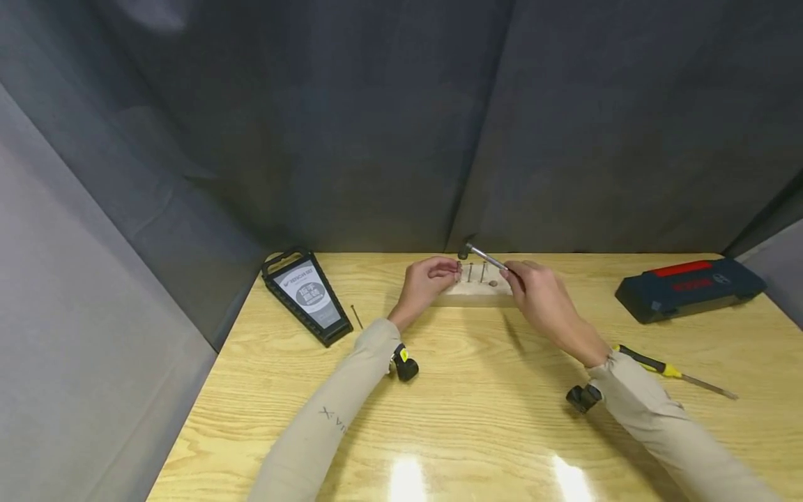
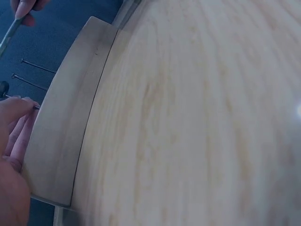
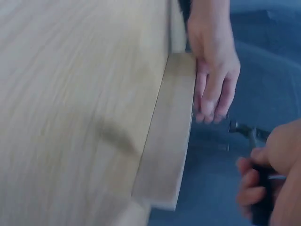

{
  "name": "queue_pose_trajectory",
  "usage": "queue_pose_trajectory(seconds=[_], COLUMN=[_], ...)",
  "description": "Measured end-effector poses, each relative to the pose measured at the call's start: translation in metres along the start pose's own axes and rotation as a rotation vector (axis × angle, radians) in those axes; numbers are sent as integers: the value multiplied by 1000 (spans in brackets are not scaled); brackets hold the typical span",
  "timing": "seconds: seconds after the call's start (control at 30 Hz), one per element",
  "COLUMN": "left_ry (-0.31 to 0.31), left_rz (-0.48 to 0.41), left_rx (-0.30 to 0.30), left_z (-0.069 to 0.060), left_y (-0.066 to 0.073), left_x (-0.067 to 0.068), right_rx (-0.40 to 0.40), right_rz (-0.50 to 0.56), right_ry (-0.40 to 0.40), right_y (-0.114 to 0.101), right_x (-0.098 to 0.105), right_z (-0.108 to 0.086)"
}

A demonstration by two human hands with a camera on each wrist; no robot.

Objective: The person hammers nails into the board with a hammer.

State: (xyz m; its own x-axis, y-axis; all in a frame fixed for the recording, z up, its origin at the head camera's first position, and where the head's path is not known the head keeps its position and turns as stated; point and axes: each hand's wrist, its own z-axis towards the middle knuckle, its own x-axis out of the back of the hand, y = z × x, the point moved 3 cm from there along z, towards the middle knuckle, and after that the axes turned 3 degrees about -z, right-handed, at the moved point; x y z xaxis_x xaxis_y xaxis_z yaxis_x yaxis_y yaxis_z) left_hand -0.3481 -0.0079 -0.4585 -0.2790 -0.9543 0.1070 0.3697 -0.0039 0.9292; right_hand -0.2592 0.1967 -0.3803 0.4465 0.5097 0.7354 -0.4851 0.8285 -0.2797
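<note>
A pale wooden block (image 1: pixel 473 300) lies near the far edge of the table, with two nails (image 1: pixel 482 272) standing upright in it. At the block's left part, my left hand (image 1: pixel 425 286) pinches a third nail (image 2: pixel 36 108) between thumb and fingers, its point against the top face. My right hand (image 1: pixel 544 298) grips a small hammer (image 1: pixel 486 258) by its handle; the head hangs just above the pinched nail. A dark round spot (image 1: pixel 493 284) shows on the block right of the standing nails. In the right wrist view, the hammer's dark grip (image 3: pixel 263 200) is inside the curled fingers.
A black holder with a printed card (image 1: pixel 309 293) lies at left, with a loose nail (image 1: pixel 357 316) beside it. A yellow-and-black screwdriver (image 1: pixel 665 369) lies by the right forearm. Behind it sits a dark blue and red case (image 1: pixel 690 289). A dark curtain (image 1: pixel 376 139) hangs along the back.
</note>
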Motion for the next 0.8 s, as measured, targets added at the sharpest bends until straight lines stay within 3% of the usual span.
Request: queue_pose_trajectory(seconds=[0.07,0.27,0.5,0.6,0.67,0.8], left_ry=[-1,-2,1,4,6,4], left_rz=[3,4,42,41,28,17], left_rx=[3,1,-2,-5,-2,8], left_z=[-1,0,0,0,0,-2], left_y=[1,1,1,-1,-2,-2], left_x=[0,1,2,2,3,4], right_rx=[-11,25,52,48,50,55], right_rz=[-1,53,-1,5,34,118], right_ry=[-1,139,-13,-27,21,197], right_y=[1,-1,-3,-5,-8,-9], right_x=[2,17,0,1,8,21], right_z=[-1,9,0,2,6,15])
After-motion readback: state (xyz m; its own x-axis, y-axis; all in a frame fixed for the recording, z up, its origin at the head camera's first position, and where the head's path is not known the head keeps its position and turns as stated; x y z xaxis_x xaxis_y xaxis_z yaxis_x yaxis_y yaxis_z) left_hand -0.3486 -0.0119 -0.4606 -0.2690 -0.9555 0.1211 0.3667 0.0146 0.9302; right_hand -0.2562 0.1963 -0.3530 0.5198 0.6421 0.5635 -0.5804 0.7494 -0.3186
